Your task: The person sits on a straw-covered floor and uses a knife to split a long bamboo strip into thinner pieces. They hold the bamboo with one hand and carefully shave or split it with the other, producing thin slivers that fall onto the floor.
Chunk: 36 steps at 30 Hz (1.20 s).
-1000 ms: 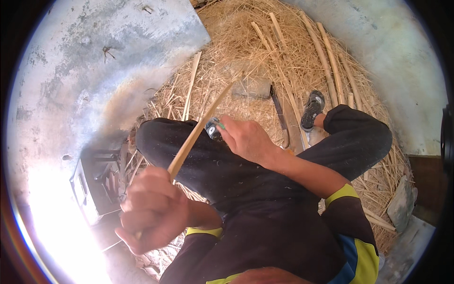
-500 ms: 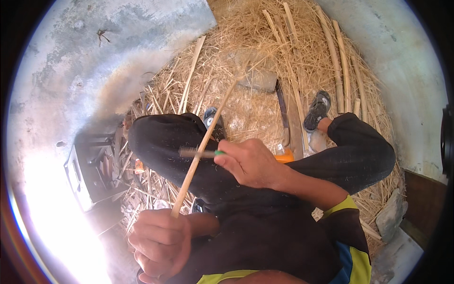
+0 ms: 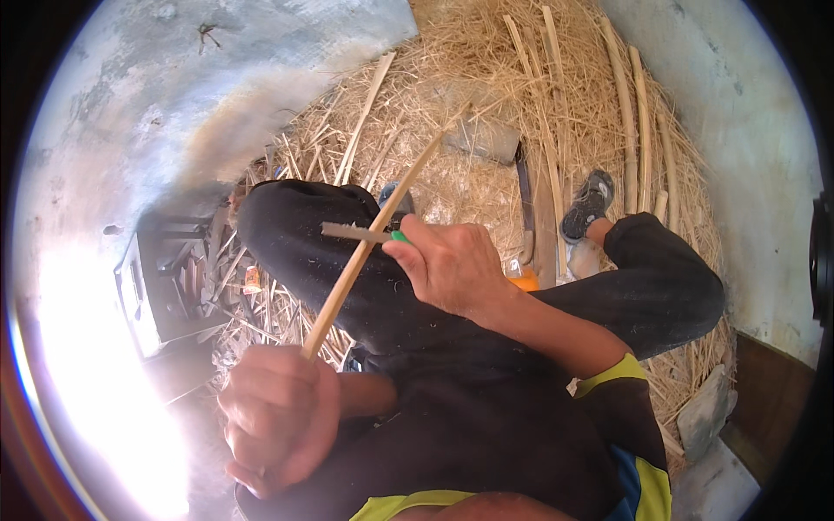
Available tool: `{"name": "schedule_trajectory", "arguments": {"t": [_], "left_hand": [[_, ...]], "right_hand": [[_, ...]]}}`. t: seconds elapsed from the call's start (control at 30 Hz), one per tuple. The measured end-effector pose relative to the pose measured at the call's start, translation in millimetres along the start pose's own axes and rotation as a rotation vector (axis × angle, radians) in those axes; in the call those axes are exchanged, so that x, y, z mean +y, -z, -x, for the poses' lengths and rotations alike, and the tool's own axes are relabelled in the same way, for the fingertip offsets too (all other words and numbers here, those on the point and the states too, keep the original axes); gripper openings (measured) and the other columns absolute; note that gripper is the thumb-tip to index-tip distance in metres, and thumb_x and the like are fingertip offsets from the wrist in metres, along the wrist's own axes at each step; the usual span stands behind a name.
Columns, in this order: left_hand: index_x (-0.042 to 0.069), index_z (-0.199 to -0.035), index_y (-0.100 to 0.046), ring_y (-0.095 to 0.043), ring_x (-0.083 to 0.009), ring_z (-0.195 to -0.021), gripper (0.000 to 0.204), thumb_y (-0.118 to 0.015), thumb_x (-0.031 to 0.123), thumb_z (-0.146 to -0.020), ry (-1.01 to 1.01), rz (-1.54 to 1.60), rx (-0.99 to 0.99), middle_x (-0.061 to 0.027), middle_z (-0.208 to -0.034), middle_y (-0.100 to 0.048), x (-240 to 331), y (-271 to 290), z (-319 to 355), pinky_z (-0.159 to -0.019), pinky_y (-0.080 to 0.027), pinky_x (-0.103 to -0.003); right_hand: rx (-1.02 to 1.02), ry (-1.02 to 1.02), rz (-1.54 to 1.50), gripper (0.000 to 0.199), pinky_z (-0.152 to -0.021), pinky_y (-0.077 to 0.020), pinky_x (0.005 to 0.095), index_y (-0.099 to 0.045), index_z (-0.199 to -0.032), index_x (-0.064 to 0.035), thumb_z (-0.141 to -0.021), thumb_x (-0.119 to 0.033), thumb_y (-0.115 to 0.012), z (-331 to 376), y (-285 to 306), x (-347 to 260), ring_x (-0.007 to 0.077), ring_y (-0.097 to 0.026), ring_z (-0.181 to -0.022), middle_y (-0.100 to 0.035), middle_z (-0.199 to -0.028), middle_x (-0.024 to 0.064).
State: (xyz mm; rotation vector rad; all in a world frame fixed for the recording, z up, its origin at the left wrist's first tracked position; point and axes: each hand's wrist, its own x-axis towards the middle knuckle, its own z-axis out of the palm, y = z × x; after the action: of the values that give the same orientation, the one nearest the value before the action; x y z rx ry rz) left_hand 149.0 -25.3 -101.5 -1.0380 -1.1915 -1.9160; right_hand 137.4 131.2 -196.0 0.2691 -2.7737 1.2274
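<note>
My left hand [image 3: 278, 417] is closed in a fist around the lower end of a long pale bamboo strip [image 3: 343, 282]. The strip slants up and away over my bent left leg, its far end thin and splintery. My right hand [image 3: 456, 265] grips a knife by its green handle [image 3: 400, 236]. The narrow grey blade [image 3: 352, 232] points left and lies across the strip around its middle. Most of the handle is hidden inside my right fingers.
Shavings [image 3: 469, 52] cover the floor. Long bamboo pieces [image 3: 625, 113] lie at the far right. Beyond my feet are a stone block [image 3: 482, 141] and a dark curved-ended tool [image 3: 525, 200]. An orange bottle [image 3: 524, 276] is beside my right forearm. A dark open box [image 3: 169, 278] stands left.
Both hands and the strip appear higher in the picture, as the whole view has shifted. The blade, blurred before, is now sharper and still crosses the strip.
</note>
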Motion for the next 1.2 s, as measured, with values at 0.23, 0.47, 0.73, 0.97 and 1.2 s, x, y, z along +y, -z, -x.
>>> {"name": "schedule_trajectory", "arguments": {"t": [0.23,0.47,0.73,0.97,1.2], "left_hand": [[0.017,-0.047,-0.022,-0.016,-0.0048,-0.029,0.046,-0.036,0.030,-0.089,0.033,0.133,-0.022,0.0061,-0.037,-0.022,2.9,-23.1,2.9,-0.031,-0.015,-0.021],[0.009,-0.044,-0.034,-0.027,-0.0114,-0.031,0.047,-0.037,0.020,-0.090,0.098,0.451,-0.700,0.0007,-0.042,-0.029,0.8,-18.9,-9.2,-0.032,-0.018,-0.025],[0.010,-0.044,-0.031,-0.023,-0.0111,-0.032,0.045,-0.037,0.017,-0.088,0.130,0.458,-0.686,0.0018,-0.044,-0.026,8.2,-16.1,-1.2,-0.033,-0.015,-0.025],[0.011,-0.045,-0.029,-0.026,-0.0109,-0.031,0.047,-0.036,0.018,-0.091,0.069,0.433,-0.662,0.0019,-0.042,-0.026,6.7,-9.0,-4.3,-0.033,-0.015,-0.025],[0.012,-0.046,-0.029,-0.020,-0.0086,-0.027,0.048,-0.037,0.026,-0.091,0.065,0.310,-0.467,0.0033,-0.037,-0.025,13.2,5.8,-6.2,-0.029,-0.019,-0.025]], "right_hand": [[0.105,-0.350,0.118,0.042,-0.055,-0.0438,0.0469,-0.056,-0.089,-0.0030,-0.096,-0.041,-0.039,4.3,0.9,69.4,0.0398,-0.058,-0.066,-0.057,-0.063,0.0208],[-0.027,0.044,-0.397,0.039,-0.051,-0.0407,0.0457,-0.051,-0.078,-0.0037,-0.095,-0.038,-0.043,42.8,39.2,-17.7,0.0395,-0.055,-0.057,-0.051,-0.056,0.0190],[0.046,0.054,-0.167,0.040,-0.045,-0.0386,0.0407,-0.047,-0.072,-0.0032,-0.096,-0.034,-0.040,54.3,12.9,0.0,0.0356,-0.052,-0.048,-0.044,-0.050,0.0141],[0.190,0.137,-0.185,0.042,-0.040,-0.0394,0.0409,-0.047,-0.067,-0.0073,-0.094,-0.039,-0.046,43.9,-8.9,2.7,0.0320,-0.053,-0.043,-0.047,-0.047,0.0122],[0.301,0.045,0.048,0.039,-0.047,-0.0432,0.0454,-0.057,-0.078,-0.0050,-0.095,-0.037,-0.042,19.2,-31.6,20.0,0.0360,-0.057,-0.052,-0.054,-0.053,0.0168]]}}
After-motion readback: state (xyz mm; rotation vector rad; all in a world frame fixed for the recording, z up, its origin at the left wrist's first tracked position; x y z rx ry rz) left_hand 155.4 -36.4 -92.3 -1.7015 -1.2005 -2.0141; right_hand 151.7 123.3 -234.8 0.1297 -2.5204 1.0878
